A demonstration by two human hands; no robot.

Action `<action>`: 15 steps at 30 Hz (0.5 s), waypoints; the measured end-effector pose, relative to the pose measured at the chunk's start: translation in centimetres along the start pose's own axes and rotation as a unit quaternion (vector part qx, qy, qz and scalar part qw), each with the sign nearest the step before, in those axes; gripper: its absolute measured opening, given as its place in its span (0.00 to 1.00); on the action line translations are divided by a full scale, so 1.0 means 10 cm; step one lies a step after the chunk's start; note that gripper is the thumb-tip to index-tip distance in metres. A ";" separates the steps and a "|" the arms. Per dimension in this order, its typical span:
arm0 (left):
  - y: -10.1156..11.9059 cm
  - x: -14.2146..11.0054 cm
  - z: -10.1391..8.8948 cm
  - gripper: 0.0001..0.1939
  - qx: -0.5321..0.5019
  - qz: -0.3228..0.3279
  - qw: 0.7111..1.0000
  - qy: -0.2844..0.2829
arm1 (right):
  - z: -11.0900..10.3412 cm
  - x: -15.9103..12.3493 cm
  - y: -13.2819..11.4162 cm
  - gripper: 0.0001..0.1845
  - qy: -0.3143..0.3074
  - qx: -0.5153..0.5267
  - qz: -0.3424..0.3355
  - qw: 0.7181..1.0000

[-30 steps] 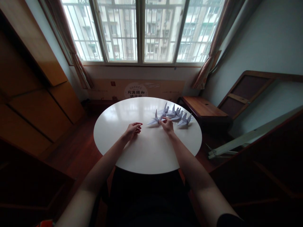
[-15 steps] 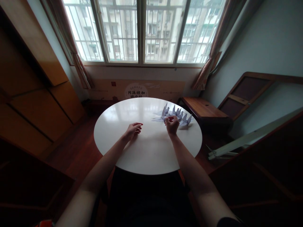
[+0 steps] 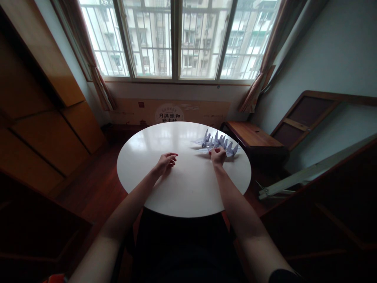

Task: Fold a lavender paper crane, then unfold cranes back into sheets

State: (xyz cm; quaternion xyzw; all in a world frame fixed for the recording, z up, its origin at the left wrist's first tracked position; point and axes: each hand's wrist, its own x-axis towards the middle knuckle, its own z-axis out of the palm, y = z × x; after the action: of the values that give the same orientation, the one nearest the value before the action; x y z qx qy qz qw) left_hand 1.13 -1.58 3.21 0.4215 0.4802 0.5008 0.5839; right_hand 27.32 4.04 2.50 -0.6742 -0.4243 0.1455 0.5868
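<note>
Several pale lilac folded paper cranes (image 3: 233, 149) stand close together on the far right of the white round table (image 3: 182, 192). Against the near side of this group is my right hand (image 3: 218, 156), its fingers pinched on one paper crane (image 3: 203, 151) whose pointed wing sticks out to the left. The rest of that crane is hidden behind the fingers. My left hand (image 3: 166, 162) rests on the table left of the middle, fingers loosely curved and apart, with nothing seen in it.
A low wooden cabinet (image 3: 255, 133) stands just beyond the table's right edge. Behind the table lies a tan printed panel (image 3: 123, 107) under a barred window (image 3: 153, 39). Wooden cupboards (image 3: 79, 125) line the left side. Pale green planks (image 3: 282, 188) lean at the right.
My right hand has moved a little to the right and nearer the group, bringing the pinched paper crane along. My left hand has stayed in place.
</note>
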 end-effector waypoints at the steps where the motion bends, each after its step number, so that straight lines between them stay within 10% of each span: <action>1: 0.00 0.00 0.00 0.12 0.001 0.000 1.000 0.000 | 0.01 0.01 0.02 0.05 -0.005 0.010 0.009 1.000; 15: 0.02 -0.03 0.01 0.12 0.016 -0.005 1.000 -0.001 | 0.22 0.18 0.27 0.14 -0.056 0.152 0.075 0.984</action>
State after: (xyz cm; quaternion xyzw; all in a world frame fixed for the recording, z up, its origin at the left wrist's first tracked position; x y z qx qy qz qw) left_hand 1.21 -1.85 3.50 0.4292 0.4897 0.4896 0.5799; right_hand 27.92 6.99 0.00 -0.5980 -0.3777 0.2891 0.6451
